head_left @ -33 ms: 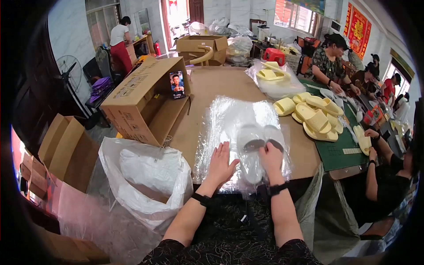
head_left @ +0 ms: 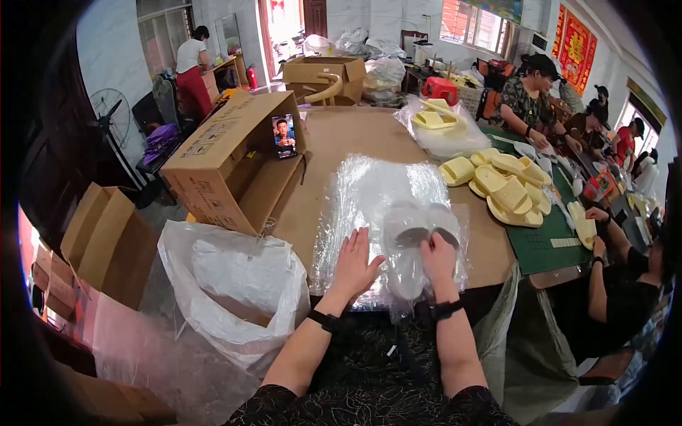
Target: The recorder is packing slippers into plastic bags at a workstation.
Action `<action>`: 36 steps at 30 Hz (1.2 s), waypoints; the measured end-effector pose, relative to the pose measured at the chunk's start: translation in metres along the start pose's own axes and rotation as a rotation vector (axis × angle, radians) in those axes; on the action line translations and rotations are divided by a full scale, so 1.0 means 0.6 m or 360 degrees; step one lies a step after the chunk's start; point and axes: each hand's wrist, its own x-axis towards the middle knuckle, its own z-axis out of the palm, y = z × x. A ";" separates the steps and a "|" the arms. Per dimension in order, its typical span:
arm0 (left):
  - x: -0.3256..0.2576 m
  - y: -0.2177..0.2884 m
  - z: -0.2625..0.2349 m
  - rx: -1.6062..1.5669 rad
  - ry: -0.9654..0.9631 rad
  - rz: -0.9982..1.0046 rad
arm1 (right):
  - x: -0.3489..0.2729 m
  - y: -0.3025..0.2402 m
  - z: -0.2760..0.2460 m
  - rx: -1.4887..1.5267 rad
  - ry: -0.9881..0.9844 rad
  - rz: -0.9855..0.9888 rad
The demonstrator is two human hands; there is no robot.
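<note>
A pair of white slippers (head_left: 408, 275) lies in a clear plastic bag on top of a stack of clear plastic bags (head_left: 342, 192), near the table's front edge. My right hand (head_left: 439, 258) is closed at the inner edges of the slippers, its fingers curled against the bagged pair. Just what its fingertips pinch is partly hidden. To the left, my left hand (head_left: 356, 263) lies flat on the stack with its fingers stretched and thumb apart, holding nothing.
Yellow slippers (head_left: 513, 195) are piled to the right, beside a green cutting mat (head_left: 543, 252). A cardboard box (head_left: 213, 170) with a phone (head_left: 285, 135) stands at the left. An open white sack (head_left: 227, 284) sits below it. Co-workers sit along the right.
My right hand has shifted very slightly right and downward, and the bagged slippers have moved a little with it. My left hand stays in place.
</note>
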 end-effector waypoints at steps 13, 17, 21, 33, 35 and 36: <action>0.004 0.012 0.006 -0.0008 -0.0044 -0.0002 | -0.206 0.356 -0.204 0.2706 0.1425 0.0518; 0.000 0.006 -0.009 0.0042 -0.0077 -0.0093 | -0.240 0.508 -0.209 0.3207 0.1885 0.0852; 0.001 -0.003 -0.007 0.0017 -0.0036 0.0031 | -0.350 0.614 -0.216 0.3305 0.2243 0.1021; 0.004 0.004 0.003 0.0004 -0.0042 0.0071 | -0.157 0.300 -0.209 0.2743 0.1429 0.1132; 0.006 0.003 0.004 0.0002 -0.0045 0.0078 | -0.104 0.280 -0.201 0.2595 0.1120 0.0982; 0.006 0.001 0.004 0.0010 -0.0029 0.0069 | -0.072 0.263 -0.198 0.2425 0.1022 0.0980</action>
